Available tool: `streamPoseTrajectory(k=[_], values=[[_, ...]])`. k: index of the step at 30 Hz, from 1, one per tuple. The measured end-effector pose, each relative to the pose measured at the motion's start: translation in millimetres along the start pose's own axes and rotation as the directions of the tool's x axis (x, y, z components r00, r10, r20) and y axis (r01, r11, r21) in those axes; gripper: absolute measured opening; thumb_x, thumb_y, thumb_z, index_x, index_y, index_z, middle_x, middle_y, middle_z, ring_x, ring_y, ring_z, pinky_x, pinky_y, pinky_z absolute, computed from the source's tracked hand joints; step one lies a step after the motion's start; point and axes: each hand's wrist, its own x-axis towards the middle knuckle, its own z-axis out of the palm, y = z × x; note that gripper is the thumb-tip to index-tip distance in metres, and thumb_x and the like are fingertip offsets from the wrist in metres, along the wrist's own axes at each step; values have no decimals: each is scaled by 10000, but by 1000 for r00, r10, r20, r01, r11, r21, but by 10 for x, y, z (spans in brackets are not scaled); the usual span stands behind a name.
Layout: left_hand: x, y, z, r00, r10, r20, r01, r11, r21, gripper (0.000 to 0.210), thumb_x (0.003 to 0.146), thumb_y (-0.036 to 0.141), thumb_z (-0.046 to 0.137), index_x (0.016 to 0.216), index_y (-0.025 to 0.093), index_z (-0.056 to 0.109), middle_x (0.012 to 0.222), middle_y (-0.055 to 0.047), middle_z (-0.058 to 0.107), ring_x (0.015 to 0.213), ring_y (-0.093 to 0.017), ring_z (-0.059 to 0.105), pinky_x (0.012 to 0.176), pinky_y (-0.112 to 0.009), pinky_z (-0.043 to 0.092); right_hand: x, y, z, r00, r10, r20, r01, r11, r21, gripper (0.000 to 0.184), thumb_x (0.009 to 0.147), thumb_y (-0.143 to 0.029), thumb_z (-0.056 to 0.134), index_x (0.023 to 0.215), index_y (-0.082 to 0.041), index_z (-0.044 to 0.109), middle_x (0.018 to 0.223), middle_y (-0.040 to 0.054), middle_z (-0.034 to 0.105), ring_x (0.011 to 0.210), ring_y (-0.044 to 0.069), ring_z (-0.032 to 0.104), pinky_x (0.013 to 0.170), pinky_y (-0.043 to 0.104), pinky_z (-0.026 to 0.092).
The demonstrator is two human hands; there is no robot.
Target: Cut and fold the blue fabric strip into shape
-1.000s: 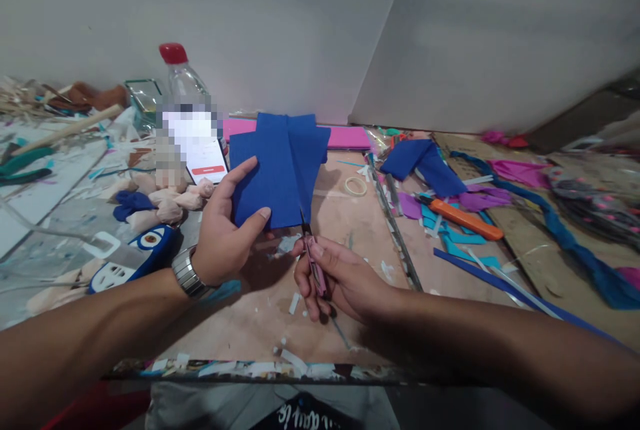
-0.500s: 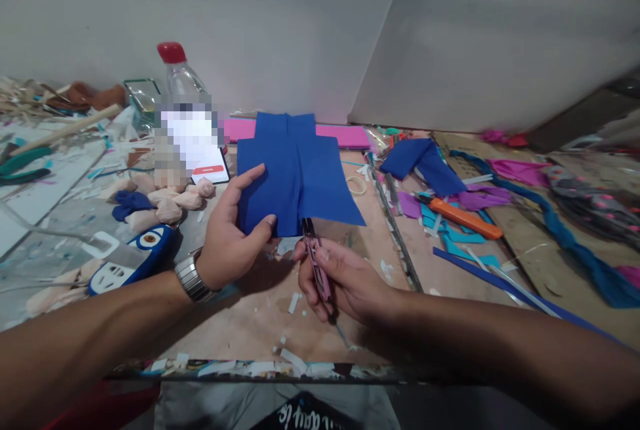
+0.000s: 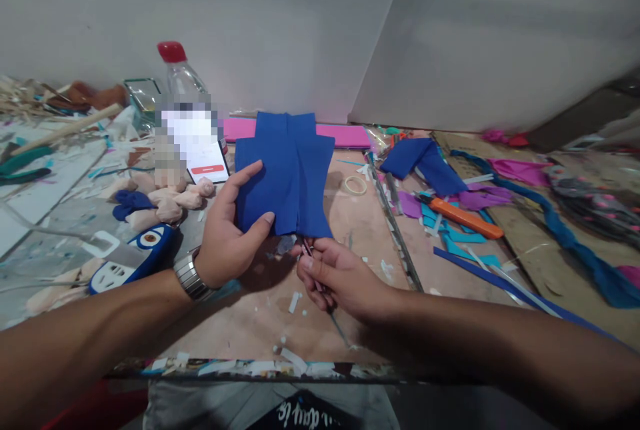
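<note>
A blue sheet [image 3: 275,177], cloth or paper, is raised in front of me with a crease down its middle. Its right part bends away from me. My left hand [image 3: 230,237] grips the lower left of it, with thumb and index finger on top and the other fingers hidden beneath. In my right hand [image 3: 340,277] are small pink-handled scissors [image 3: 307,251]. Their dark blades meet the sheet's lower edge by the crease, and the tips are hidden. My right fingers also touch the sheet's lower right corner.
To the left lie a blue power strip [image 3: 133,260], knotted beige bundles [image 3: 167,207], a lit phone [image 3: 207,157] and a bottle [image 3: 183,80]. An orange cutter [image 3: 465,218], blue and purple scraps and a tape ring [image 3: 355,185] lie right. A pink strip [image 3: 345,137] runs behind.
The sheet's right part has swung inward and its lower right corner has come down to my right hand. The scissors have moved slightly down and their blades look closer together. My left hand barely moved.
</note>
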Motion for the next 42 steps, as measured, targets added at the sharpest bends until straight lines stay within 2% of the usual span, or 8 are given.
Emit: streamPoseTrajectory(k=[3,9,16,21,26,35,42], values=[[-18,-27,13,1000,-18,24,19,999,-30,654,870,194,709,1499,187,527,1511,-124,586,1399,-303,565,1218,-490,460,6,11,0,1000,-19,1,19,1000,23,483,842,-548,806,1051,-192,555,647,-95,532,427,44,422,402,207,253],[-47,-51,42,997,-33,70,39,995,-87,688,863,183,715,1515,188,496,1544,-136,547,1441,-300,523,1257,-494,407,-9,17,-17,998,-47,48,40,990,136,438,896,-553,749,1050,-195,548,658,-86,524,430,45,411,414,208,233],[-44,-31,61,997,-63,49,70,986,-153,644,877,190,710,1491,190,513,1527,-130,563,1437,-292,530,1238,-481,437,-37,-9,-37,997,-48,57,42,993,111,458,911,-588,708,1077,-178,591,652,-58,565,456,70,462,415,214,270],[-43,-55,57,997,-54,50,61,987,-150,677,874,186,714,1514,205,496,1561,-126,534,1481,-298,485,1278,-497,377,-39,-39,-30,996,-69,54,68,997,28,446,855,-573,777,965,-149,692,589,-64,489,482,67,391,451,226,244],[-41,-41,58,995,-84,58,92,983,-156,680,863,181,712,1509,207,501,1548,-131,540,1454,-304,509,1266,-505,394,-37,-19,-28,994,-97,48,93,993,76,438,861,-556,783,1011,-148,723,564,-88,419,464,59,307,457,230,217],[-57,-31,75,987,-127,99,143,974,-178,671,882,229,710,1512,183,481,1534,-159,542,1399,-314,557,1215,-525,456,-44,10,-51,995,-77,56,74,996,57,524,880,-649,733,1058,-158,695,646,-70,473,445,54,374,420,227,255],[-87,-51,59,991,-56,122,73,987,-142,672,890,230,719,1518,198,484,1528,-153,537,1390,-307,558,1226,-512,440,-15,50,-43,997,-67,-41,70,994,81,551,862,-708,716,1015,-180,687,624,-47,517,482,76,400,442,226,251]])
